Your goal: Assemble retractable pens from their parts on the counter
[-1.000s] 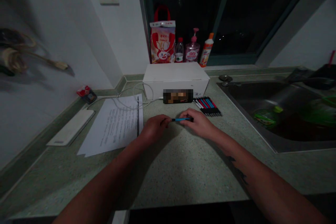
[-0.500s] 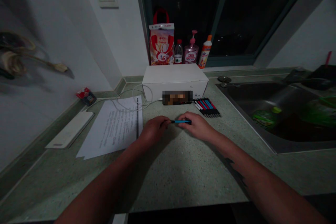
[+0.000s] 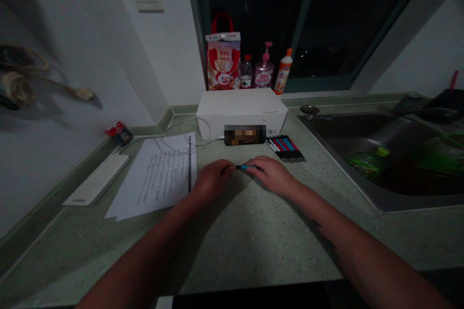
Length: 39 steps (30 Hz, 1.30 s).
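Both hands meet over the green speckled counter (image 3: 253, 231), holding a blue pen (image 3: 245, 167) between them. My left hand (image 3: 212, 179) pinches its left end, fingers curled. My right hand (image 3: 273, 175) covers the right end with closed fingers, so only a short blue stretch of the pen shows. Just beyond my right hand lies a row of several red, blue and black pens (image 3: 285, 148). A printed sheet of paper (image 3: 159, 174) lies left of my left hand.
A white box (image 3: 241, 108) with a dark object (image 3: 244, 134) in front stands at the back. Behind it are a red bag (image 3: 223, 60) and bottles (image 3: 264, 70). A steel sink (image 3: 391, 159) fills the right. A white flat device (image 3: 96, 179), cable (image 3: 181, 137) and small red pack (image 3: 118, 131) lie left.
My hands have drawn closer together along the blue pen, so less of it shows between them. The view has shifted slightly downward.
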Tool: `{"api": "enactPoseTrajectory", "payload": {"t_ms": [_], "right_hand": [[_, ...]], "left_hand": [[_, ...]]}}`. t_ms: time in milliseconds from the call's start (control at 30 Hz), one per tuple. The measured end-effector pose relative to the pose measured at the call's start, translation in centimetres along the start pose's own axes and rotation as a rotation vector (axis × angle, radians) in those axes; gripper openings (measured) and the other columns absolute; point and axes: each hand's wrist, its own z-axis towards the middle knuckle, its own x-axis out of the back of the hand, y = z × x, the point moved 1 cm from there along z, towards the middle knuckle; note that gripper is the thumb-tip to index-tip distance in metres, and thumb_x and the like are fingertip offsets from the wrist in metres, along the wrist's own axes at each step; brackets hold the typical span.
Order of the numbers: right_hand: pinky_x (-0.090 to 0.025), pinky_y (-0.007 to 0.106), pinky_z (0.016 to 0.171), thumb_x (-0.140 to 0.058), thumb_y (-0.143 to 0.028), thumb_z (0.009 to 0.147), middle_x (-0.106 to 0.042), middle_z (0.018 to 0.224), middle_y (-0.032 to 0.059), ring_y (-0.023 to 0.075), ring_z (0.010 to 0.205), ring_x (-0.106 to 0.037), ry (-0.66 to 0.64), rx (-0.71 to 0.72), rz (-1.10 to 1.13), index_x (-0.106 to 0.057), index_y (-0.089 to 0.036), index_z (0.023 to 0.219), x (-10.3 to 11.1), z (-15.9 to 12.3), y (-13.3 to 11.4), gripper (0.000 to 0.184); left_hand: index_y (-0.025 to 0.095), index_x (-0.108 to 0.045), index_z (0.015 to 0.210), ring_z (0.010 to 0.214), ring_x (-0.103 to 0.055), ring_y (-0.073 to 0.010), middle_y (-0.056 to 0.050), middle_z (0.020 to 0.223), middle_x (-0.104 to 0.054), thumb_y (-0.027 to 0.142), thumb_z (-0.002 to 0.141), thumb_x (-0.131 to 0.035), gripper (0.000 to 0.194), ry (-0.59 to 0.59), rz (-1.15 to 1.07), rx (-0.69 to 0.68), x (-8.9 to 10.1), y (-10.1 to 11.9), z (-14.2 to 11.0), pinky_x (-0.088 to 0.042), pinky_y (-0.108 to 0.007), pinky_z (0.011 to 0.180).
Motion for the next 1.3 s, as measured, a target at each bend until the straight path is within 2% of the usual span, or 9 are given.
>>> {"api": "enactPoseTrajectory", "payload": {"t_ms": [333, 467, 600, 700, 800, 933, 1067, 1133, 1300], "right_hand": [[-0.049, 0.041, 0.092, -0.058, -0.028, 0.101, -0.072, 0.104, 0.0097, 0.0270, 0.102, -0.063, 0.247, 0.006, -0.140, -0.074, -0.022, 0.104, 1.7, -0.2, 0.7, 0.018], [-0.051, 0.041, 0.087, -0.050, -0.028, 0.103, -0.074, 0.108, 0.0136, 0.0300, 0.101, -0.067, 0.308, -0.190, -0.190, -0.071, -0.019, 0.115, 1.9, 0.0, 1.9, 0.026], [-0.052, 0.037, 0.076, -0.044, -0.033, 0.105, -0.076, 0.099, 0.0120, 0.0279, 0.088, -0.071, 0.290, -0.344, -0.043, -0.068, -0.018, 0.118, 1.6, 0.1, 2.2, 0.031], [-0.052, 0.035, 0.080, -0.050, -0.034, 0.104, -0.077, 0.100, 0.0091, 0.0257, 0.090, -0.071, 0.250, -0.239, 0.029, -0.069, -0.020, 0.119, 1.3, 0.1, 1.6, 0.028], [-0.051, 0.037, 0.087, -0.055, -0.032, 0.103, -0.075, 0.106, 0.0097, 0.0258, 0.098, -0.068, 0.206, -0.062, -0.050, -0.074, -0.022, 0.115, 1.1, 0.0, 0.7, 0.025], [-0.047, 0.040, 0.087, -0.059, -0.027, 0.101, -0.071, 0.100, 0.0101, 0.0268, 0.097, -0.061, 0.162, 0.098, -0.269, -0.078, -0.025, 0.111, 1.2, 0.0, -0.5, 0.021], [-0.042, 0.043, 0.092, -0.061, -0.019, 0.099, -0.069, 0.104, 0.0096, 0.0278, 0.103, -0.056, 0.152, 0.200, -0.444, -0.078, -0.028, 0.112, 1.3, 0.0, -1.5, 0.023], [-0.042, 0.043, 0.093, -0.062, -0.018, 0.098, -0.069, 0.105, 0.0094, 0.0275, 0.104, -0.055, 0.134, 0.239, -0.473, -0.078, -0.027, 0.113, 1.2, 0.0, -1.8, 0.023], [-0.043, 0.041, 0.090, -0.063, -0.017, 0.098, -0.070, 0.104, 0.0094, 0.0270, 0.101, -0.057, 0.092, 0.238, -0.480, -0.077, -0.025, 0.115, 1.2, -0.1, -1.8, 0.023]], "left_hand": [[0.021, -0.068, 0.084, 0.076, -0.064, -0.0193, -0.001, 0.079, -0.073, 0.037, 0.096, -0.047, 0.029, 0.096, -0.067, 0.110, 0.6, -0.1, 0.2, -0.045, -0.031, 0.072], [0.022, -0.068, 0.101, 0.079, -0.067, -0.0198, -0.002, 0.085, -0.076, 0.035, 0.097, -0.049, 0.023, 0.162, -0.094, 0.181, 0.6, -0.9, 0.4, -0.047, -0.031, 0.076], [0.022, -0.072, 0.100, 0.091, -0.067, -0.0248, -0.008, 0.097, -0.075, 0.030, 0.095, -0.055, 0.019, 0.150, 0.137, 0.123, 0.3, -1.1, 0.5, -0.048, -0.035, 0.081], [0.021, -0.075, 0.094, 0.101, -0.064, -0.0291, -0.011, 0.100, -0.073, 0.025, 0.091, -0.061, 0.015, 0.062, 0.308, 0.010, -0.1, -1.0, 0.5, -0.048, -0.040, 0.089], [0.020, -0.076, 0.094, 0.105, -0.063, -0.0295, -0.011, 0.104, -0.073, 0.025, 0.088, -0.068, 0.011, 0.057, 0.306, -0.009, -0.4, -0.8, 0.4, -0.048, -0.042, 0.095], [0.018, -0.072, 0.110, 0.098, -0.067, -0.0237, -0.010, 0.107, -0.075, 0.033, 0.089, -0.067, 0.026, 0.105, -0.089, 0.085, -0.6, -0.3, 0.2, -0.052, -0.037, 0.090], [0.015, -0.068, 0.120, 0.076, -0.069, -0.0188, -0.007, 0.096, -0.078, 0.041, 0.093, -0.058, 0.039, -0.137, -0.492, 0.146, -1.1, 0.5, 0.0, -0.053, -0.030, 0.068], [0.015, -0.070, 0.115, 0.071, -0.067, -0.0175, -0.007, 0.092, -0.078, 0.041, 0.092, -0.056, 0.038, -0.188, -0.539, 0.147, -1.3, 0.8, -0.1, -0.051, -0.029, 0.063], [0.016, -0.073, 0.088, 0.066, -0.062, -0.0152, -0.005, 0.081, -0.076, 0.039, 0.088, -0.059, 0.027, -0.145, -0.515, 0.192, -1.5, 0.6, 0.1, -0.048, -0.027, 0.062]]}}
